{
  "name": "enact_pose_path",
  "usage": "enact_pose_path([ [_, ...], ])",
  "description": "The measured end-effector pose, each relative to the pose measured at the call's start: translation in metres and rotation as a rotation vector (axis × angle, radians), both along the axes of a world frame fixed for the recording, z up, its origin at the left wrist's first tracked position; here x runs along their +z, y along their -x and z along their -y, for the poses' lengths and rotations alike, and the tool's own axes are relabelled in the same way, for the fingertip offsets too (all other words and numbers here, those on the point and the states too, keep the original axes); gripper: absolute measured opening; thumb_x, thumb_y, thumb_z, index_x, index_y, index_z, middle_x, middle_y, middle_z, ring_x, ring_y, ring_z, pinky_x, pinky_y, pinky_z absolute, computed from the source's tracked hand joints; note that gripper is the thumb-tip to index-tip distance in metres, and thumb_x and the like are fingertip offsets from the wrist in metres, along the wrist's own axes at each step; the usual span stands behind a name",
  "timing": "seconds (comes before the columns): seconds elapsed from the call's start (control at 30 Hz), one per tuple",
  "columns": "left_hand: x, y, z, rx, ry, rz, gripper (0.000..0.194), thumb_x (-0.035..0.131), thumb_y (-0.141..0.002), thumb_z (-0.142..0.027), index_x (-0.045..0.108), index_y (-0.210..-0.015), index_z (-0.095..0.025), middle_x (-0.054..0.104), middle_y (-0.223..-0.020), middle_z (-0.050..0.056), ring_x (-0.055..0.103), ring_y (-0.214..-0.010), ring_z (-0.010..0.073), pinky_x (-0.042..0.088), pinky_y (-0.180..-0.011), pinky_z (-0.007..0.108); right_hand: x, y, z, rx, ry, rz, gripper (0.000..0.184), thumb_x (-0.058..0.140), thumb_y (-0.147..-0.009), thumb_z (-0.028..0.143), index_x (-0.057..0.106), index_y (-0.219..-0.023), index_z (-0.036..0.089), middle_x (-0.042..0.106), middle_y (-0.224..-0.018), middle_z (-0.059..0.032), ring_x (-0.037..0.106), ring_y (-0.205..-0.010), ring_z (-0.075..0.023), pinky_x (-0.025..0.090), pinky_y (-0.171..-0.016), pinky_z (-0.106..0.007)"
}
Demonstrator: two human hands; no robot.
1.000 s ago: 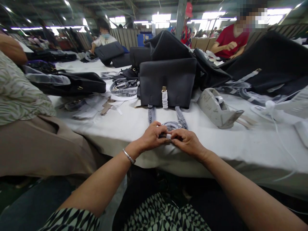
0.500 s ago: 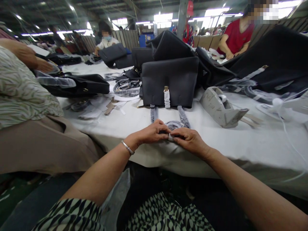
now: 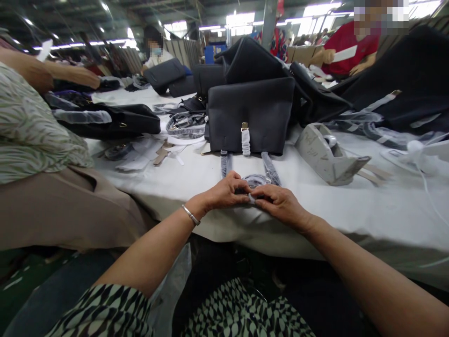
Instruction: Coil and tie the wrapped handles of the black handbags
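Note:
At the table's front edge, my left hand [image 3: 229,190] is closed, fingers and thumb pinched on the plastic-wrapped bag strap [image 3: 257,179]. My right hand [image 3: 280,203] pinches the same spot from the other side, fingertips almost touching the left ones. A small white piece [image 3: 251,199] shows between the fingertips; what it is I cannot make out. Just beyond stands a black handbag [image 3: 250,105] with a gold clasp [image 3: 244,126] and a white gathered cover [image 3: 246,143] below it. Two wrapped strap ends run from its underside towards my hands.
A grey tape dispenser [image 3: 329,154] stands right of the handbag. More black bags [image 3: 252,61] are piled behind. Paper scraps [image 3: 140,157] and another black bag [image 3: 129,120] lie left, beside a co-worker in a leaf-patterned top [image 3: 38,126]. A person in red [image 3: 351,47] works across the table.
My hands stay pinched at the strap, with only slight finger movement. The view has shifted a little. The co-worker's arm at left reaches further out; the person in red now raises a white piece.

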State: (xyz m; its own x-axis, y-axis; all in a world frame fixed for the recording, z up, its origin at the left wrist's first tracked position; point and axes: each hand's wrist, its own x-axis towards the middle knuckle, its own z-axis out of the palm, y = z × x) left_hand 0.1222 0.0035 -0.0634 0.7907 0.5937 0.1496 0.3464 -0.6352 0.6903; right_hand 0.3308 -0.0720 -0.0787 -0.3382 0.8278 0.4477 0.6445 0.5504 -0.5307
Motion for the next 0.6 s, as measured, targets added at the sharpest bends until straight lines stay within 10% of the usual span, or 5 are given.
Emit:
enact_pose_path([
  [0.6, -0.021, -0.006, 0.004, 0.049, -0.189, 0.018, 0.019, 0.075, -0.072, -0.027, 0.067, -0.088, -0.019, 0.059, -0.081, 0.002, 0.046, -0.103, 0.0219, 0.046, -0.088, 0.031, 0.003, 0.001, -0.002, -0.039, 0.073, -0.004, 0.020, 0.065, -0.075, 0.017, 0.065, -0.095, 0.021, 0.068, -0.083, 0.0000, 0.062, -0.071, -0.0134, 0.048, -0.065, -0.024],
])
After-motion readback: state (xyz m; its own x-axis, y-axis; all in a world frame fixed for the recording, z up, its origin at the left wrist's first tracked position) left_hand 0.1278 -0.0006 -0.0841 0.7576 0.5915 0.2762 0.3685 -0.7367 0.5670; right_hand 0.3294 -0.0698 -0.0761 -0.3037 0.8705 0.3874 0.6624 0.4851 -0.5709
